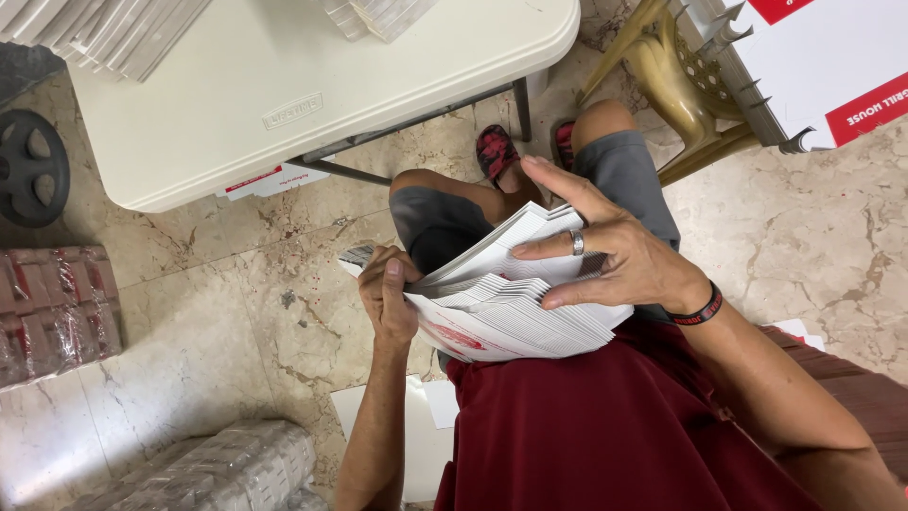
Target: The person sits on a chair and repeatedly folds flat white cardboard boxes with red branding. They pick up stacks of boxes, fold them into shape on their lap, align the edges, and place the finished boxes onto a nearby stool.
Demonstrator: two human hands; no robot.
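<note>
The white table and stacked cardboard run off the top edge, and the wrapped bundle off the bottom.

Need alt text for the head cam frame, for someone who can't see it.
A seated person holds a fanned stack of flat white cardboard sheets on their lap, left hand gripping one end and right hand, wearing a ring and a dark wristband, spread over the top. A white folding table and wrapped bundles stand around them on a marble floor.
</note>
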